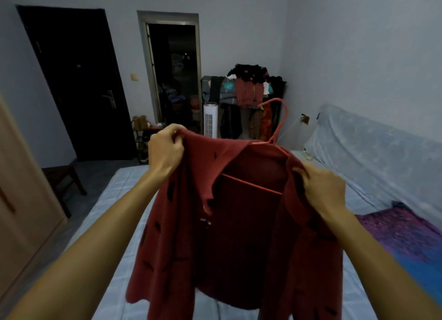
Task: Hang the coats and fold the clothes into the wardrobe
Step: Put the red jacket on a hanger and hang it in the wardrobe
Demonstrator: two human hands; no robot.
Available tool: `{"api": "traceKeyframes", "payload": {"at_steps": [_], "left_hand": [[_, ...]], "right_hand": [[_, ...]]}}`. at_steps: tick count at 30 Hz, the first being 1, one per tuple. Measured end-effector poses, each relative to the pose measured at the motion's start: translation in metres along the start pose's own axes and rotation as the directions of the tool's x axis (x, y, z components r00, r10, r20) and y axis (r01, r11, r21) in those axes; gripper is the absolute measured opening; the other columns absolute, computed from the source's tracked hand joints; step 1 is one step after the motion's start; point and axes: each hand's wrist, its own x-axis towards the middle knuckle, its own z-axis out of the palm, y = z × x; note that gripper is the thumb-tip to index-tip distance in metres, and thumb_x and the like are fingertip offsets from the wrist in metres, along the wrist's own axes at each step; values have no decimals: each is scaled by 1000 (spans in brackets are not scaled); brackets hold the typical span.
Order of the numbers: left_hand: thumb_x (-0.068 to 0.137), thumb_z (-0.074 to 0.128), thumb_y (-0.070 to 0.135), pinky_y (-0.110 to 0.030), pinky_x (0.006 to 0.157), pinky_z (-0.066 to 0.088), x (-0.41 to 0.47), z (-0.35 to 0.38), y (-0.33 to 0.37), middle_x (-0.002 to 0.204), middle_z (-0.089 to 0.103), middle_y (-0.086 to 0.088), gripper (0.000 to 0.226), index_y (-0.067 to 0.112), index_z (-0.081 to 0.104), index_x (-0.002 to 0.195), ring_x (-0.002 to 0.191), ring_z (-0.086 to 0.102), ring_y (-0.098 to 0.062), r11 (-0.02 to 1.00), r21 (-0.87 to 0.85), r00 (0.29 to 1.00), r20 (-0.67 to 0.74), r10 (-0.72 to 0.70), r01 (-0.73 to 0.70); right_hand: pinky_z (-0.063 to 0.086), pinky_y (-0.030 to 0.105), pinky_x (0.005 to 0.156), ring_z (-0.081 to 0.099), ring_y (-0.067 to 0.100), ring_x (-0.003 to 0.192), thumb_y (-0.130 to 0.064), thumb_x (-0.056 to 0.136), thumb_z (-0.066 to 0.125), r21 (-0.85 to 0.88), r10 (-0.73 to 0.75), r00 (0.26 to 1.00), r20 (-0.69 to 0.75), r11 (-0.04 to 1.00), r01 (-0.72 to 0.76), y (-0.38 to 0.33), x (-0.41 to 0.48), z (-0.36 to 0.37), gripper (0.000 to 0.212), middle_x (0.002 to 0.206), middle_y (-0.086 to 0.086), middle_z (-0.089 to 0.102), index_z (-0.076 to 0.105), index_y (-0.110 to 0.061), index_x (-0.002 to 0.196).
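One red coat (pixel 215 224) on one hanger (pixel 251 184), held up by two hands over the bed (pixel 114 200).

At the left edge stands one pale wooden wardrobe (pixel 21 188), with one dark stool (pixel 63 178) beside the bed's far left corner. The left hand (pixel 165 149) has its fingers curled and pinches the coat's top left shoulder edge. The coat hangs open above the middle of the bed: fuzzy red cloth with small dark flecks, a wide collar folded over and a darker inside. The red hanger's bar crosses the neck opening, and its hook rises above the collar. The right hand (pixel 320 188) grips the coat's right shoulder, fingers curled into the cloth. At the bed's right edge lies one purple cloth (pixel 394 226).
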Motion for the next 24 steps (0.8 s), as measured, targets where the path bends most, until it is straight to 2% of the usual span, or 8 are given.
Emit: {"api": "traceKeyframes", "payload": {"at_steps": [3, 7, 9, 12, 15, 19, 22, 24], "left_hand": [[88, 53, 12, -30, 77, 53, -8, -2, 5, 91, 69, 4, 20, 21, 67, 100, 83, 64, -14, 998, 5, 998, -26, 57, -56], [75, 57, 23, -36, 82, 49, -16, -5, -2, 99, 56, 3, 31, 23, 59, 106, 95, 55, -18, 980, 140, 928, 364, 79, -139], [69, 57, 32, -38, 90, 46, -18, -9, -2, 112, 52, 2, 50, 24, 52, 118, 107, 50, -18, 985, 150, 910, 414, 17, -86], [81, 56, 40, -42, 102, 39, -21, -3, 5, 127, 52, -2, 51, 22, 49, 129, 119, 48, -20, 965, 151, 893, 430, 130, -213], [91, 50, 40, -43, 96, 42, -27, 8, 7, 118, 60, -6, 40, 18, 54, 125, 111, 55, -26, 919, 189, 819, 538, 198, -346], [95, 51, 17, -38, 72, 47, -36, 14, 10, 91, 63, -9, 12, 9, 58, 101, 83, 60, -30, 944, 104, 889, 382, 252, -313], [93, 52, 11, -36, 68, 46, -35, 18, 20, 86, 65, -9, 9, 10, 60, 96, 77, 61, -28, 940, 96, 921, 257, 293, -326], [94, 52, 12, -36, 67, 46, -35, 19, 28, 84, 64, -7, 8, 11, 60, 95, 74, 60, -26, 946, 91, 931, 231, 284, -311]], "right_hand": [[41, 39, 58, 63, 40, 73, -38, 94, 49, -19, 36, 995, 88, 999, -35, -5, -8, 7, 29, 82, 19, 68, 68, -18, 105], [27, 31, 56, 59, 36, 66, -33, 95, 50, 167, 146, 989, 15, 975, -147, -24, -9, 0, 28, 74, 17, 67, 69, -18, 109], [25, 30, 57, 58, 34, 64, -33, 95, 51, 222, 131, 991, -25, 967, -122, -35, -7, -4, 26, 73, 13, 68, 69, -21, 111], [26, 28, 57, 60, 32, 62, -35, 93, 53, 237, 54, 996, -70, 971, -36, -48, -4, -5, 25, 71, 9, 68, 69, -24, 109], [29, 28, 56, 60, 30, 60, -41, 93, 50, 251, 13, 997, -72, 968, 6, -53, 2, -6, 27, 68, 6, 67, 69, -29, 108], [37, 30, 59, 62, 21, 72, -45, 91, 52, 326, -42, 998, 53, 945, 23, -42, 18, -17, 22, 76, -3, 69, 68, -35, 103], [42, 34, 60, 63, 22, 69, -45, 91, 53, 343, -132, 987, 88, 935, 94, -39, 28, -24, 21, 71, -3, 65, 64, -27, 90], [37, 33, 56, 61, 25, 64, -47, 92, 50, 281, -186, 978, 94, 947, 153, -41, 32, -24, 28, 64, -5, 57, 55, -21, 82]]}}
